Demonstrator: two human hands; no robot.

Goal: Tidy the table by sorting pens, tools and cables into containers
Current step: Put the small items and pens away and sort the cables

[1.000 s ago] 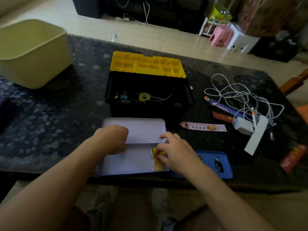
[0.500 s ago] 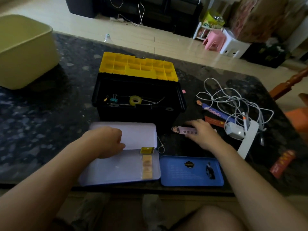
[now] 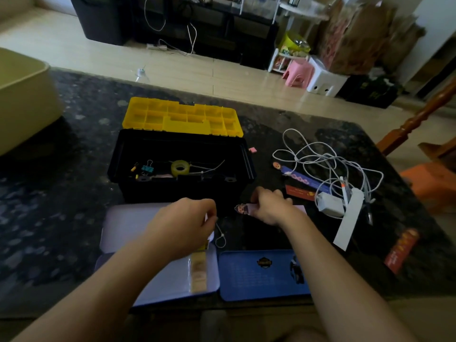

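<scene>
My right hand (image 3: 271, 206) pinches a pink bookmark with a cartoon figure (image 3: 243, 209), low over the table just right of the black toolbox (image 3: 180, 191). My left hand (image 3: 187, 223) hovers with curled fingers over the right edge of the open pale tin case (image 3: 160, 285). Its fingertips sit at the upper end of a thin white cable tie (image 3: 220, 239); whether they pinch it is unclear. A yellow strip (image 3: 198, 272) lies inside the tin. The toolbox holds a tape roll (image 3: 180, 167) and a binder clip (image 3: 147, 168).
The tin's blue lid (image 3: 259, 277) lies at the front edge. To the right lie tangled white cables (image 3: 320, 159), a charger (image 3: 329, 207), a white power strip (image 3: 349, 218), a pen (image 3: 344, 191), and blue (image 3: 303, 180) and red (image 3: 299, 193) bookmarks. A cream bin (image 3: 22, 102) stands far left.
My right hand left the yellow strip in the tin, reached right and took the pink bookmark. My left hand slid from the tin's middle to its right edge.
</scene>
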